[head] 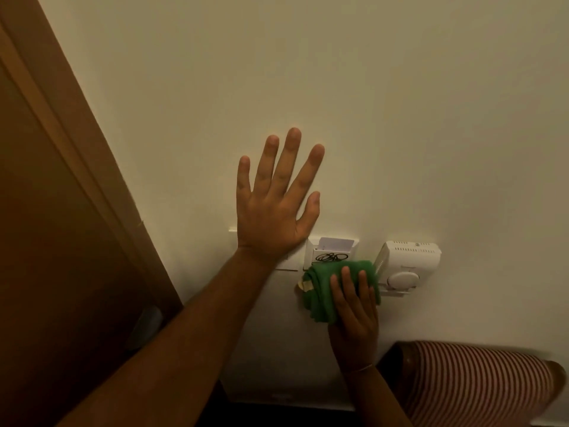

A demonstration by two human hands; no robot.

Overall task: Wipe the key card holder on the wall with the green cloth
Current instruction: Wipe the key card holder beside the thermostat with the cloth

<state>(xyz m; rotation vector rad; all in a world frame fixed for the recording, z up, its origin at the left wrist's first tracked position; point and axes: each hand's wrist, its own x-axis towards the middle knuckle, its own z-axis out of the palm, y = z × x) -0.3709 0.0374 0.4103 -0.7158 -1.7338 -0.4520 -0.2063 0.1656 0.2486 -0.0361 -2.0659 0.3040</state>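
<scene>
The white key card holder (332,252) is fixed to the cream wall, with a white card standing in its top slot and a black scribble on its front. My right hand (354,306) presses a bunched green cloth (326,291) against the holder's lower part, covering its bottom edge. My left hand (274,208) lies flat on the wall just up and left of the holder, fingers spread, holding nothing; its heel covers part of a white switch plate.
A white thermostat box (406,266) with a round dial sits on the wall right of the holder, touching the cloth's edge. A brown wooden door frame (61,211) runs down the left. A red-and-white striped cushion (480,383) lies at bottom right.
</scene>
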